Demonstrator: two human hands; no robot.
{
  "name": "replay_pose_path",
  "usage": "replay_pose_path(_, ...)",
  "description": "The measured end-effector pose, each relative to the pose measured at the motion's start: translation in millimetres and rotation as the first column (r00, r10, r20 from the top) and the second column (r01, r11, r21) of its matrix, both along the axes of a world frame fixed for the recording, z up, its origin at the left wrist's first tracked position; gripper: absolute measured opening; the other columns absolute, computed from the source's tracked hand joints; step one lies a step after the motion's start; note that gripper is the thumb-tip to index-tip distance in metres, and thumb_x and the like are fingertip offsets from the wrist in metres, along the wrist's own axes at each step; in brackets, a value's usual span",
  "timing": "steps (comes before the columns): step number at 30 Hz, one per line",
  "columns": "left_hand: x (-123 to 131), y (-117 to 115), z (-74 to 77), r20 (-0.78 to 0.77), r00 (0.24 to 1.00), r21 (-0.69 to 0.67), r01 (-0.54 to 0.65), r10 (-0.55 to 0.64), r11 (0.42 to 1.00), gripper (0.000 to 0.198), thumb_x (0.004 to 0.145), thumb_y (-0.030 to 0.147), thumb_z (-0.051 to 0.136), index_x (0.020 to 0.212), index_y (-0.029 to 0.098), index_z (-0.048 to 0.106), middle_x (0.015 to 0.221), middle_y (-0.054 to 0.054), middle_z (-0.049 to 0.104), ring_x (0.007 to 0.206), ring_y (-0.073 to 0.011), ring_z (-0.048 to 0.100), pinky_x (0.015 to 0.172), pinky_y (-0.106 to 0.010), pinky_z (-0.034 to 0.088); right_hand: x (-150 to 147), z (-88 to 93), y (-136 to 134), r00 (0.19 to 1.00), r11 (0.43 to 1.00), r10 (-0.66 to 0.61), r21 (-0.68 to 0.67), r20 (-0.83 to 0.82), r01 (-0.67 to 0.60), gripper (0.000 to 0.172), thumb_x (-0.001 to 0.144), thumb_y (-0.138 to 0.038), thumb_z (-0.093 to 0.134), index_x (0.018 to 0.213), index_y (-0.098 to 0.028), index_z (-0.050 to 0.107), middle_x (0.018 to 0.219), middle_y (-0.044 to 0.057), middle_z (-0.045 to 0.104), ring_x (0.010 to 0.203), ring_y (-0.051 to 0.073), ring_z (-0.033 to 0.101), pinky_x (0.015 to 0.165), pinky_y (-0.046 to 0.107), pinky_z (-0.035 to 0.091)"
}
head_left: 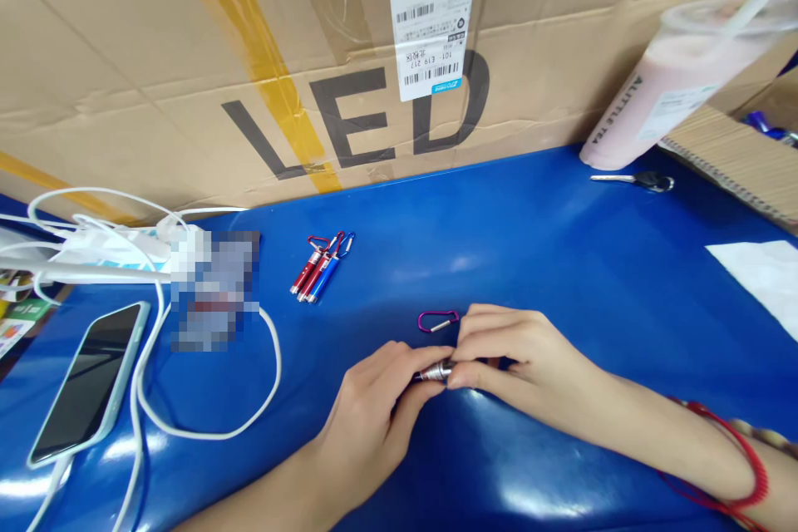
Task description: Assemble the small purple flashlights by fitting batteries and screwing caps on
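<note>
Between my two hands is a small keychain flashlight (435, 371), with a silver ringed section and a dark body partly covered by fingers. My left hand (371, 395) is closed around its body from the left. From the right, the thumb and fingers of my right hand (520, 349) pinch its silver end; something brownish shows behind those fingers, too hidden to name. Just beyond the fingertips a purple carabiner (441, 323) lies on the blue table (486, 224). Farther left lie two red mini flashlights (317, 278) and a blue one (325, 279), side by side with carabiners attached.
A large cardboard box (155, 83) marked LED walls off the back. At left are a phone (91, 382), white cables (278, 357) and a blurred item (218, 291). A drink cup (661, 91), a key (652, 180) and white paper (757, 274) are at right.
</note>
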State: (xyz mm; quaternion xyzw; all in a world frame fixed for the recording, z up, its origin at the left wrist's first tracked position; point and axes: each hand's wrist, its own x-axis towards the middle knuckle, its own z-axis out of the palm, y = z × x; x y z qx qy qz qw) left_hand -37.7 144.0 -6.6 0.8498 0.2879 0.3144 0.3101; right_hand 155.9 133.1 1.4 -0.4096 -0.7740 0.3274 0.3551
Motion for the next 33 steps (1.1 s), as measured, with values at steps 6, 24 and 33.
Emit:
replay_pose_path(6, 2, -1, 0.5, 0.003, 0.999, -0.188, -0.031, 0.032, 0.982, 0.016, 0.089, 0.012, 0.048, 0.099, 0.018, 0.059, 0.081, 0.000, 0.063, 0.069, -0.0096, 0.057, 0.065, -0.017, 0.045, 6, 1.2, 1, 0.996, 0.996, -0.072, -0.047, 0.048, 0.074, 0.026, 0.085, -0.035, 0.057, 0.069, -0.019, 0.069, 0.059, 0.000, 0.056, 0.058, 0.010, 0.049, 0.054, 0.022, 0.037)
replay_pose_path(24, 3, -9, -3.5, 0.064, 0.994, -0.339, -0.058, 0.084, 0.939, 0.009, 0.088, 0.013, 0.046, 0.093, 0.018, 0.051, 0.074, 0.001, 0.063, 0.065, -0.0092, 0.061, 0.060, -0.017, 0.048, 6, 5.6, 2, 0.968, 0.989, -0.009, -0.142, -0.250, -0.028, 0.006, 0.076, -0.022, 0.069, 0.073, -0.018, 0.072, 0.069, 0.002, 0.069, 0.066, 0.012, 0.060, 0.058, 0.023, 0.051)
replay_pose_path(33, 3, -12, -3.8, 0.106, 0.993, -0.282, 0.081, -0.053, 0.956, 0.008, 0.089, 0.012, 0.046, 0.085, 0.019, 0.048, 0.072, 0.001, 0.059, 0.063, -0.0086, 0.057, 0.058, -0.017, 0.046, 11, 12.1, 5, 0.984, 0.963, 0.034, -0.257, -0.173, -0.078, 0.014, 0.067, -0.029, 0.075, 0.065, -0.016, 0.070, 0.065, 0.000, 0.065, 0.058, 0.009, 0.058, 0.047, 0.019, 0.044)
